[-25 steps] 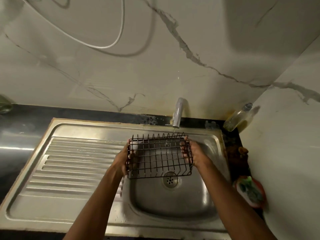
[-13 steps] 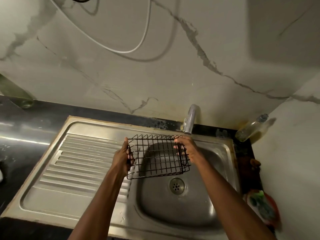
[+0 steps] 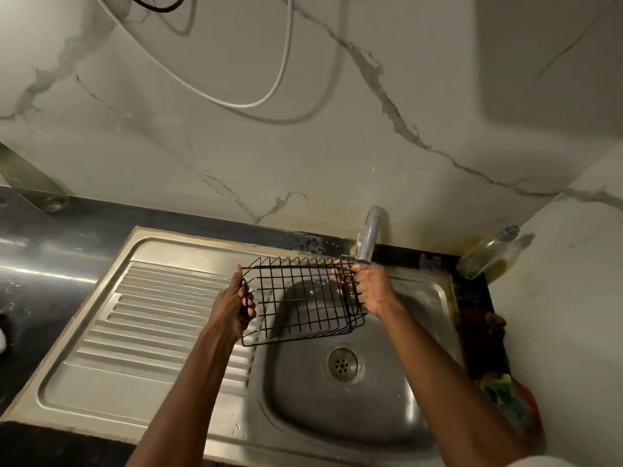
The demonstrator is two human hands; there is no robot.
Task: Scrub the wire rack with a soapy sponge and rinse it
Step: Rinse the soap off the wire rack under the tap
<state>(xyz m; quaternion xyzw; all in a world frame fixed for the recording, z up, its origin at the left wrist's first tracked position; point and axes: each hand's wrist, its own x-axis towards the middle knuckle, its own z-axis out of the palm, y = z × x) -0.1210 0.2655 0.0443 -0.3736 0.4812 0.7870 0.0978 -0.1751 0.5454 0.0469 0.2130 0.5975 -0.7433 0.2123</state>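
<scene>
wire rack point(image 3: 300, 298), black, is held in the air over the steel sink point(image 3: 418, 392) basin, just below the tap point(image 3: 370, 234) spout and tilted. left hand point(image 3: 232, 305) has its grip curled round the rack's left edge; right hand point(image 3: 369, 288) has its grip curled round the right edge. drain point(image 3: 343, 363) lies below the rack's right corner. green sponge point(image 3: 505, 402) sits on the dark desk point(image 3: 40, 264) at the sink's right, well apart from both hands. a bottle point(image 3: 488, 256) leans in the back corner.
</scene>
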